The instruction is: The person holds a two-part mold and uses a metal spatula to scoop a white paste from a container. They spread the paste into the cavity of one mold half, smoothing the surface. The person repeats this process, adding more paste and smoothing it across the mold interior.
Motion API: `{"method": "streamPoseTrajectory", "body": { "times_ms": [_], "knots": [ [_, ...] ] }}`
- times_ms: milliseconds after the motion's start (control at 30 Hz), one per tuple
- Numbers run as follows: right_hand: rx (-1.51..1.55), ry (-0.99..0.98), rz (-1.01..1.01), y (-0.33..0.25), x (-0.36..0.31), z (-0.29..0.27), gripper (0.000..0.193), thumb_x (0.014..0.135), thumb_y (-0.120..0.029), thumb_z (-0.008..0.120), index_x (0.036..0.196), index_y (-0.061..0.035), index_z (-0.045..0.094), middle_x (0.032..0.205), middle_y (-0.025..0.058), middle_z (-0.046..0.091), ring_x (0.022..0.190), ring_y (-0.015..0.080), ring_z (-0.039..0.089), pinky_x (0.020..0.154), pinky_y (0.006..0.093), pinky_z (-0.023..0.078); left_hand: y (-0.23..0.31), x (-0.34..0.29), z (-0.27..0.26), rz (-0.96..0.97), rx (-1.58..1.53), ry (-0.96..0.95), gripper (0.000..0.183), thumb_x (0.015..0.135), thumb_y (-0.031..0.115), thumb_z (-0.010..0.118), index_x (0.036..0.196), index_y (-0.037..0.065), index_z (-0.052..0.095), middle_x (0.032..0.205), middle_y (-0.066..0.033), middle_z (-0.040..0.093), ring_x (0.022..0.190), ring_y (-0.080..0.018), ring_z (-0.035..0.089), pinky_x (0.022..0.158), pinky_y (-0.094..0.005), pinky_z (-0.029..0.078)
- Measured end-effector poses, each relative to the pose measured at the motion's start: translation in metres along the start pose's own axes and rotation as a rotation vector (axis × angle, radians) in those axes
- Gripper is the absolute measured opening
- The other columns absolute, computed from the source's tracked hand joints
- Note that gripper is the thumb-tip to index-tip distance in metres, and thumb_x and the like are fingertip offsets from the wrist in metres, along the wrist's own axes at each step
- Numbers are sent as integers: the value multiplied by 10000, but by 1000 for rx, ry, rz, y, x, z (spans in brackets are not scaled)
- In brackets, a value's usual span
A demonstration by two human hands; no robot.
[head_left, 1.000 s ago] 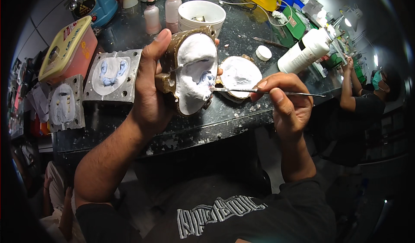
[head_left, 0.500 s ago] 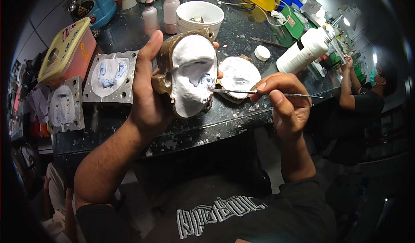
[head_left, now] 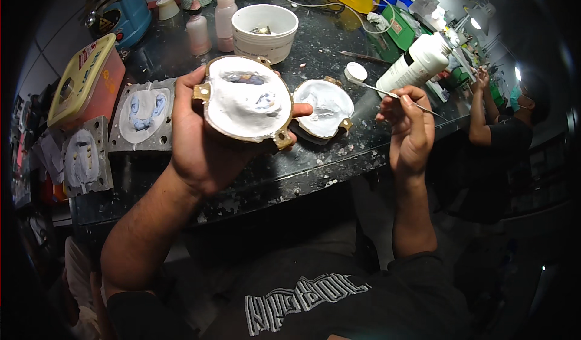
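My left hand (head_left: 196,143) grips a brass denture flask half (head_left: 248,107) from below and the left, above the bench. White plaster fills it, with a hollow near its upper edge and a bluish patch right of the middle. My right hand (head_left: 411,125) pinches a thin metal dental carver (head_left: 381,90); its upper tip points left, apart from the plaster. Between the hands, a second plaster-filled flask half (head_left: 324,109) lies on the bench. Left of my left hand stand a grey metal flask half (head_left: 142,115) with bluish arch-shaped pieces and another grey flask half (head_left: 82,157).
Behind the flasks are a white tub (head_left: 264,34) and two pinkish bottles (head_left: 226,22). A white bottle (head_left: 414,63) and a round white cap (head_left: 356,72) are at right. A yellow-lidded box (head_left: 85,83) stands left. A co-worker (head_left: 511,116) sits at far right.
My left hand has tilted the flask half, so its plaster face now lies flatter toward me. My right hand has drawn the carver away from the plaster, its tip swinging up.
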State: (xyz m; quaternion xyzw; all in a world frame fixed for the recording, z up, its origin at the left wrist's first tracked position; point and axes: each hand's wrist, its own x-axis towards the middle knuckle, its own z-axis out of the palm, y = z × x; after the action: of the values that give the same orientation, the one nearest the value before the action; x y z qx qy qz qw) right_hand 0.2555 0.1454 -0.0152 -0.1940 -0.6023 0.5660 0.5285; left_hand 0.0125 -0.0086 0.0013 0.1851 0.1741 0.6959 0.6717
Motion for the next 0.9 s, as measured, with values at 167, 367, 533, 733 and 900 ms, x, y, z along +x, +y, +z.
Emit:
{"method": "streamPoseTrajectory", "body": {
  "times_ms": [167, 367, 533, 733, 900],
  "knots": [
    [-555, 74, -205, 11, 23, -16, 144, 952, -93, 635, 1057, -2, 675, 948, 50, 698, 875, 100, 657, 769, 231, 510, 3, -5, 11, -80, -233, 27, 829, 922, 558, 293, 1456, -76, 271, 1503, -336, 271, 1364, -514, 331, 1024, -707, 363],
    [-810, 61, -198, 27, 29, -18, 167, 928, -134, 672, 1022, -6, 723, 904, 83, 739, 823, 113, 674, 745, 263, 518, -2, -9, 6, 33, -90, 42, 802, 908, 522, 299, 1461, -60, 292, 1480, -305, 339, 1394, -445, 331, 1063, -716, 295],
    [-918, 53, -216, 34, 28, -17, 186, 913, -150, 689, 1025, -8, 731, 921, 134, 742, 819, 150, 691, 745, 287, 527, -6, -6, 6, -49, -12, -15, 744, 964, 526, 275, 1460, -27, 316, 1437, -316, 391, 1336, -479, 396, 1061, -672, 337],
    [-866, 49, -153, 34, 32, -19, 191, 920, -143, 682, 1046, -7, 731, 913, 111, 747, 828, 135, 688, 770, 270, 527, 8, -3, -12, -53, -17, -227, 815, 957, 652, 243, 1463, 18, 329, 1406, -382, 384, 1173, -478, 553, 785, -530, 584],
    [-589, 27, 20, 35, 36, -21, 239, 964, -121, 627, 1115, 56, 678, 964, 120, 716, 890, 148, 674, 834, 261, 534, 5, -5, 1, 62, 27, -54, 783, 904, 561, 330, 1490, 43, 300, 1452, -384, 326, 1207, -501, 517, 798, -534, 558]
  ]
}}
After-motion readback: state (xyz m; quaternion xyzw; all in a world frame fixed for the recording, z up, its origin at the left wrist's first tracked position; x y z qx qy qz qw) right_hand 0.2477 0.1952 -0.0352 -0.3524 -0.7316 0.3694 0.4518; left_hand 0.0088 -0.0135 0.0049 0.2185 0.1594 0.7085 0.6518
